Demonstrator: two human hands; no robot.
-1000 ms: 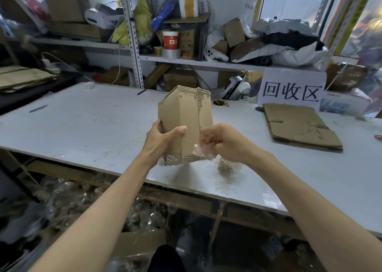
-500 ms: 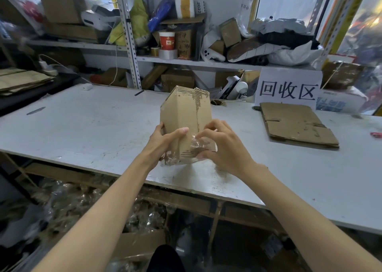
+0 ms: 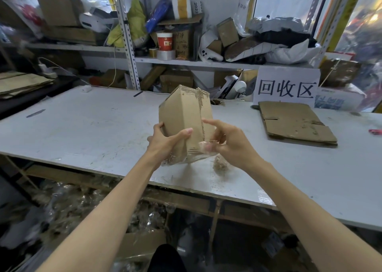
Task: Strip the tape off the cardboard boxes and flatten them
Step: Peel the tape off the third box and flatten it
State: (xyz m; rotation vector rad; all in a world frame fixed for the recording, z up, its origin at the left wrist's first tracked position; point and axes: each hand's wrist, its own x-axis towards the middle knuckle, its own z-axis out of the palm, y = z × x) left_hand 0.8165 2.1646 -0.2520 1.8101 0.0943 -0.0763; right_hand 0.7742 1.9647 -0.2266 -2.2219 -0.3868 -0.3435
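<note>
Head view, left hand (image 3: 165, 142) gripping one box (image 3: 182, 110), right hand (image 3: 232, 142) pinching tape (image 3: 203, 146); one flattened box (image 3: 295, 123)

the hands (image 3: 198, 141) hide the box's (image 3: 182, 114) taped lower end

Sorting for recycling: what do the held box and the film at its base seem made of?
The box looks like brown corrugated cardboard, matte: fluted ridges show where its paper skin is torn. The film seems clear plastic tape, glossy and crinkled.
</note>
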